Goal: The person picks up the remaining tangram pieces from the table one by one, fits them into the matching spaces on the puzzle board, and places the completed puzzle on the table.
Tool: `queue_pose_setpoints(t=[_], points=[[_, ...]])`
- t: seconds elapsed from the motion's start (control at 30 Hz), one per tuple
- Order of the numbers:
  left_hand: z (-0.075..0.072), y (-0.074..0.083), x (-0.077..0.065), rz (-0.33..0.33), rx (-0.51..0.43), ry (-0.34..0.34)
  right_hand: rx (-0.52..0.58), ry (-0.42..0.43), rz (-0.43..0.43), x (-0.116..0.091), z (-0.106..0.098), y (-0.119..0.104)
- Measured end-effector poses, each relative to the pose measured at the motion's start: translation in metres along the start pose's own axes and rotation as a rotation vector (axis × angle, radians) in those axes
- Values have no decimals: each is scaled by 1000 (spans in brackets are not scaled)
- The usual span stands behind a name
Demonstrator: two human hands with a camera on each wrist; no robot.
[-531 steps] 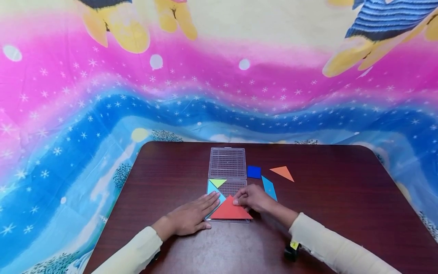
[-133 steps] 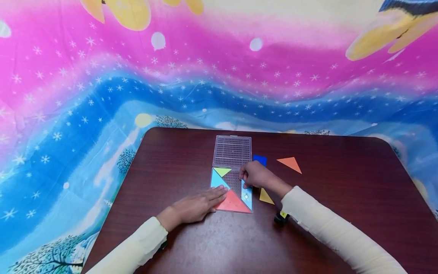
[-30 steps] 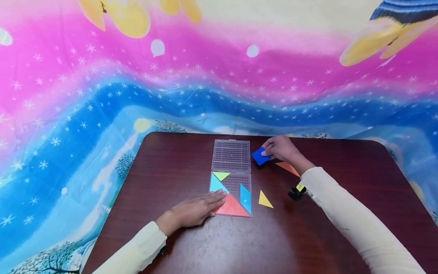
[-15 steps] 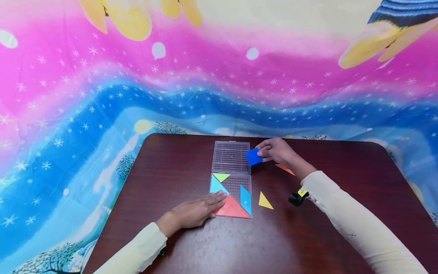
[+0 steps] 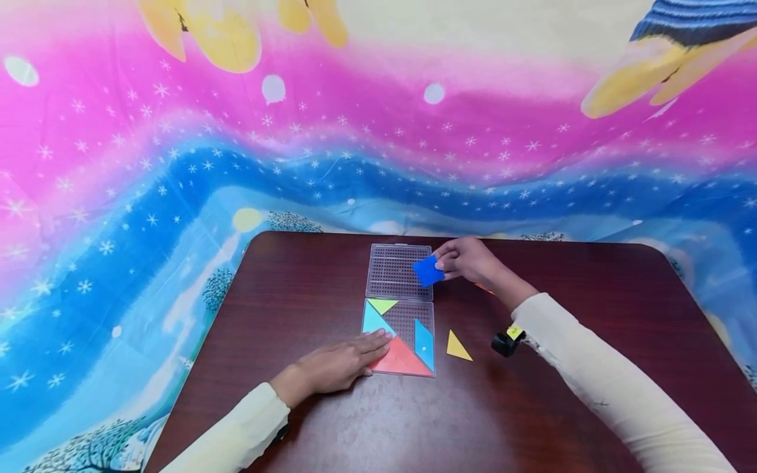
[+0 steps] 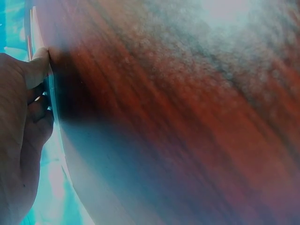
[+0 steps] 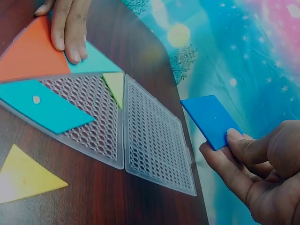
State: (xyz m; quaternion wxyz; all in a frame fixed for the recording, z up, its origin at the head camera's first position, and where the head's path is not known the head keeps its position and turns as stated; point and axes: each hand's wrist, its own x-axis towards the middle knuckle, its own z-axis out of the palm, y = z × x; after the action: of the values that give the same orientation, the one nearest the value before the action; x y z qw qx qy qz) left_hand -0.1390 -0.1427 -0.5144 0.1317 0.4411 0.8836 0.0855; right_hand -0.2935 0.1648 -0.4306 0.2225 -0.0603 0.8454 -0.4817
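Two bare hands [image 5: 340, 363] [image 5: 471, 261]. One clear plastic hinged case [image 5: 403, 318] with two gridded halves [image 5: 393, 268]. One reddish-brown wood-grain worktop [image 5: 408, 424]. One red triangle [image 5: 406, 359], one pale-blue triangle [image 5: 376, 318], one lime-green triangle [image 5: 383, 305], one yellow triangle [image 5: 457, 347] at the case's four o'clock: four altogether. One turquoise parallelogram [image 5: 422, 341]. One dark-blue square [image 5: 427, 270]. One mostly hidden orange piece [image 5: 485, 288].

We note a dark reddish-brown wood-grain table [image 5: 627, 295] with rounded far corners. Behind it we see a printed cloth [image 5: 378, 141] with soft folds: cream at top, then pink, then blue, dotted with white snowflakes [image 5: 106, 247], small trees [image 5: 219, 287] and a yellow disc [image 5: 246, 219]. We record pale glare [image 5: 396, 417] on the table.
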Motion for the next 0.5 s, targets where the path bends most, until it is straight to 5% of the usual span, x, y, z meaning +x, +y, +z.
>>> queue_pose_setpoints(t=[0.5], points=[[-1, 2, -1, 12, -6, 25, 21, 6, 8, 1, 12, -9]])
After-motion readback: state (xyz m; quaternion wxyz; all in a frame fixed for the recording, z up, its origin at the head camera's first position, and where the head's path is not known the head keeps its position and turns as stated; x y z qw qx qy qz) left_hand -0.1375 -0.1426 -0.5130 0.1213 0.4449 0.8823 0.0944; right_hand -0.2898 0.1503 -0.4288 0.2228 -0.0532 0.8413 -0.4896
